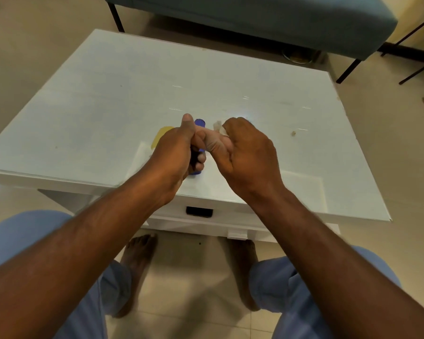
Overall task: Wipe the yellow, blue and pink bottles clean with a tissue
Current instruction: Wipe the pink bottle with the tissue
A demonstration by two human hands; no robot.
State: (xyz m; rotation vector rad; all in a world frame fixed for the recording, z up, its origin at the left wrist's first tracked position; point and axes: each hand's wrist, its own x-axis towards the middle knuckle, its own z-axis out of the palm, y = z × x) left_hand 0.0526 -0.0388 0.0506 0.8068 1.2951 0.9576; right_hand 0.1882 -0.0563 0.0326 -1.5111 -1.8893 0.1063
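**Blue bottle held over the table, tissue in the other hand**

The left hand (179, 149) is curled around the blue bottle (200, 123) and grips it in the middle — only the dark blue top above the thumb and a part of the bottom below the fingers can be seen. The bottle stands almost upright, and its lower end is at the white table (88, 99), near the front edge; if it touches the glass top I cannot tell. The right hand (247, 152) is just beside, its fingers folded over a white tissue (218, 126), which shows only as a small crumpled piece at the fingertips. The two hands touch each other at the thumbs. Behind the left hand a yellow thing (160, 138) lies on the table — mostly hidden, so its shape is not clear. The pink bottle is not visible to me. A teal bench (255, 18) stands beyond the table.
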